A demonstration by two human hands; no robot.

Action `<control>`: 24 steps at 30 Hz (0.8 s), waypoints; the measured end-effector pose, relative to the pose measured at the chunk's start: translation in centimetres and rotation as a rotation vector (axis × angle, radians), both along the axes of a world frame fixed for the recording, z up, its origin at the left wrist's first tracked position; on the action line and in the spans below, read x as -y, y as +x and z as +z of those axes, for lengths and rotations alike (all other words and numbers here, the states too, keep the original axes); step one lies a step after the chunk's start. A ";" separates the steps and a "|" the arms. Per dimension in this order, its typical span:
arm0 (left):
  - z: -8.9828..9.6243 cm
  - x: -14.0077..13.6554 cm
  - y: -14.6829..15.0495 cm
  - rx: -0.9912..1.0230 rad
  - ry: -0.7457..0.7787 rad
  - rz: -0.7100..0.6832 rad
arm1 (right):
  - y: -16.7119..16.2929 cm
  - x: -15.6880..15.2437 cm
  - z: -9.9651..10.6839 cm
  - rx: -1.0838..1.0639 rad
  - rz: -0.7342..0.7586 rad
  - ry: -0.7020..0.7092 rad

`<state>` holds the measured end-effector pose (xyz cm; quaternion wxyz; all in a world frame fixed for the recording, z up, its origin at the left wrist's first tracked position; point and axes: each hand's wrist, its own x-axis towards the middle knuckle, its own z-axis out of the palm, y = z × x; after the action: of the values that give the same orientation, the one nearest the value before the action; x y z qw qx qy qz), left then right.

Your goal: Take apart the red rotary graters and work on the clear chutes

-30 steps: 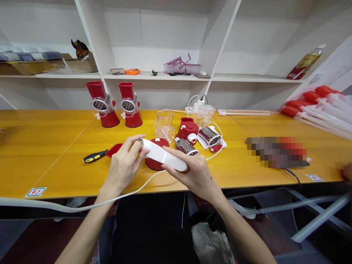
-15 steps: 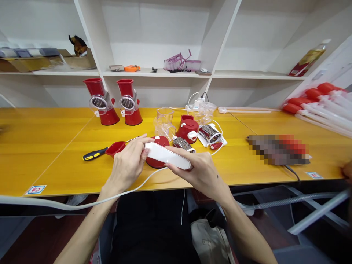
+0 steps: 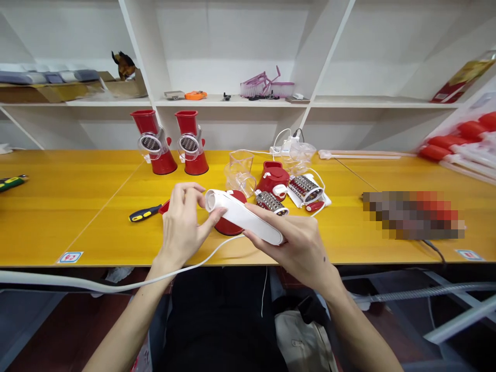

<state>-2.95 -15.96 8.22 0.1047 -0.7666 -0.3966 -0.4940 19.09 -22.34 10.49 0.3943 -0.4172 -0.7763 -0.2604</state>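
Right hand (image 3: 302, 247)'s clamped on a white plastic part (image 3: 248, 221) above the table (image 3: 104, 237); left hand (image 3: 180, 230)'s spread, thumb touching near its hollow end. Mid-handling, I guess; next move wants firm right grip. Red base (image 3: 227, 227) behind.

Black clothing (image 3: 225, 325), bare forearms (image 3: 129, 318), bare right hand (image 3: 302, 248), small dark spot (image 3: 324, 259) near its wrist (image 3: 328, 279)

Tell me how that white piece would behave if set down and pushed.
The white piece in the right hand looks stiff, given its straight, unbent body. Its smooth surface may make it slightly slippery. Pushed on the table, it would probably slide rather than roll, since its long face looks flat.
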 end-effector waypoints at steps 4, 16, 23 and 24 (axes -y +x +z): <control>0.3 0.2 0.1 -0.156 0.051 0.033 | -0.6 -0.1 -0.5 0.027 -0.053 0.074; 0.2 0.2 0.3 0.020 -0.013 -0.105 | -0.7 -0.1 -0.9 0.027 -0.047 0.073; -0.4 0.6 1.4 0.148 -0.063 -0.021 | -1.9 0.4 -1.1 0.072 -0.098 0.159; -0.5 0.7 1.5 0.158 -0.053 -0.022 | -2.0 0.3 -1.2 0.070 -0.104 0.163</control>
<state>-1.48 -16.61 7.75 0.0476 -0.7320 -0.4081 -0.5434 17.06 -22.67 9.29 0.3854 -0.4143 -0.7431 -0.3572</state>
